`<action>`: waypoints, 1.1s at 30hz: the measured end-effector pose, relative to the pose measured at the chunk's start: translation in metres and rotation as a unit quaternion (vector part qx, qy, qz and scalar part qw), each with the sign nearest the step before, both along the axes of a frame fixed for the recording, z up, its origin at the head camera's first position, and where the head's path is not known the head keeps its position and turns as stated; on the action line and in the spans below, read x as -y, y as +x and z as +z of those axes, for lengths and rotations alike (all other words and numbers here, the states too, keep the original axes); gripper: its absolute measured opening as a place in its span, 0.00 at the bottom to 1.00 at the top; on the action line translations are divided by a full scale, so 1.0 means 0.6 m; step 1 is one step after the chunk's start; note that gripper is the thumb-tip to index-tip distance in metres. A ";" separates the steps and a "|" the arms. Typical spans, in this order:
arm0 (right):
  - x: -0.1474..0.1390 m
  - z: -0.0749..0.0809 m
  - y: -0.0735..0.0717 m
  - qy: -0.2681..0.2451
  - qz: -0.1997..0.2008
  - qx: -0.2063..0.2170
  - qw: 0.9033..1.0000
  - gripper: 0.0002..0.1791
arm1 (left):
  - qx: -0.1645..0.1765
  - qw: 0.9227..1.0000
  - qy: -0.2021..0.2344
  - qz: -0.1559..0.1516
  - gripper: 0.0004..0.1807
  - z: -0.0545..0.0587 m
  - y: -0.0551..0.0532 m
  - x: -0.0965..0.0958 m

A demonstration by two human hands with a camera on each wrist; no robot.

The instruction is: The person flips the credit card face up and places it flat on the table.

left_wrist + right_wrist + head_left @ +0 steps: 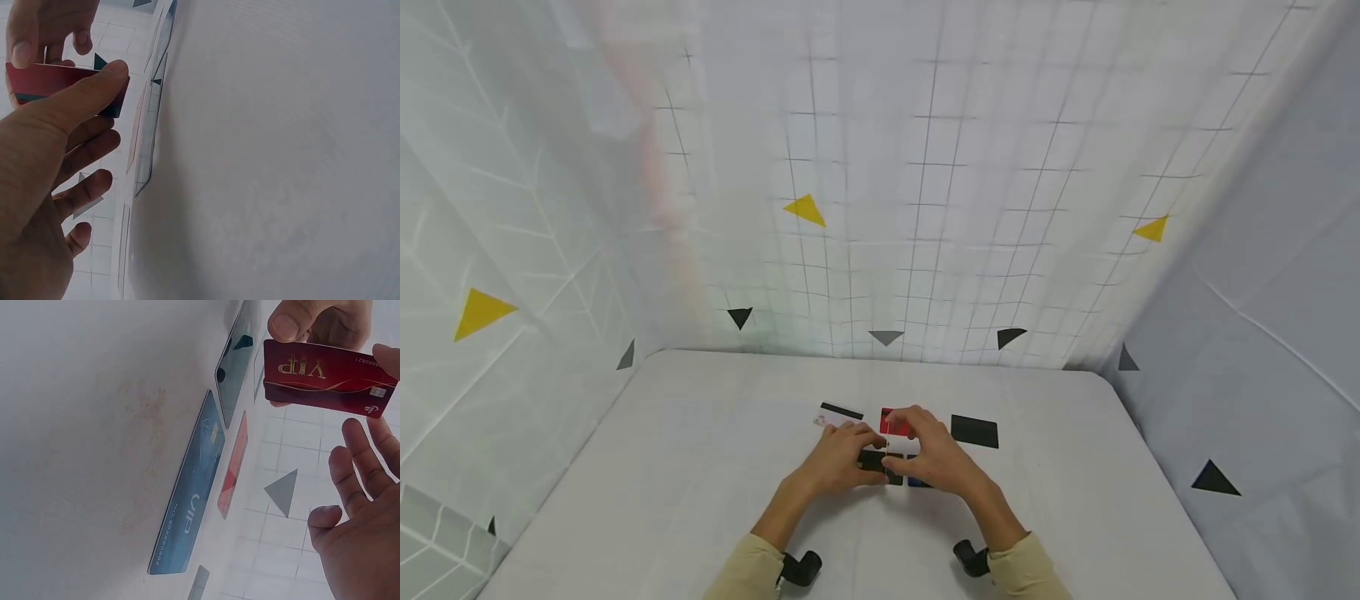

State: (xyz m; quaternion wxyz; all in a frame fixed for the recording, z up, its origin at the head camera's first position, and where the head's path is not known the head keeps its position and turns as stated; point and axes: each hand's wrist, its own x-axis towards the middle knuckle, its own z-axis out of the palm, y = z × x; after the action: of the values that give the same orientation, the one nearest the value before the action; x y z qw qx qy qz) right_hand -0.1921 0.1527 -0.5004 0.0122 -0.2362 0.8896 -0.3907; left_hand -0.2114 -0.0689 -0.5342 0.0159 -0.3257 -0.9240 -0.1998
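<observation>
A red VIP bank-style card [328, 380] with gold lettering is held up between the two hands, nearly edge-on in the head view. My left hand [841, 458] pinches one end of it, its thumb [94, 87] lying across the card face while the other fingers curl loosely below. At the opposite end, my right hand [936, 454] pinches the card between thumb and finger, with its remaining fingers spread apart in the right wrist view. Beneath the hands lie a dark card [893, 479] and a blue VIP card [190, 494], both partly hidden from the head camera.
Behind the hands lie a white card with a black stripe [842, 412], a red card [887, 423] and a black card [975, 431]. They rest flat on the white table [662, 467]. White sheeting with grid lines [925, 208] rises behind and at the sides.
</observation>
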 end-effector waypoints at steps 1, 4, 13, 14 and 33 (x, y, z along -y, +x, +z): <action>0.000 0.000 0.000 -0.001 -0.001 0.001 1.000 0.30 | 0.000 1.000 -0.002 0.001 0.30 -0.001 0.000 0.000; 0.001 0.001 0.000 -0.004 -0.001 0.006 1.000 0.29 | -0.001 1.000 0.000 0.002 0.29 -0.003 0.000 0.001; 0.002 0.000 0.001 -0.014 0.003 0.018 1.000 0.31 | 0.001 1.000 0.004 0.004 0.29 -0.004 0.002 0.000; 0.002 0.000 0.001 -0.012 0.002 0.018 1.000 0.31 | 0.000 1.000 0.003 0.004 0.30 -0.004 0.002 0.000; 0.000 -0.010 -0.001 -0.018 0.025 0.049 0.998 0.36 | -0.008 1.000 0.003 0.004 0.29 0.000 0.005 0.004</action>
State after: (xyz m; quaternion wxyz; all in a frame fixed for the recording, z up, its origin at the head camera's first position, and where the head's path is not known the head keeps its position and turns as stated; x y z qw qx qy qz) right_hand -0.1928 0.1528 -0.5061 0.0613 -0.2393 0.8748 -0.4168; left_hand -0.2083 -0.0713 -0.5340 0.0253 -0.3241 -0.9243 -0.2000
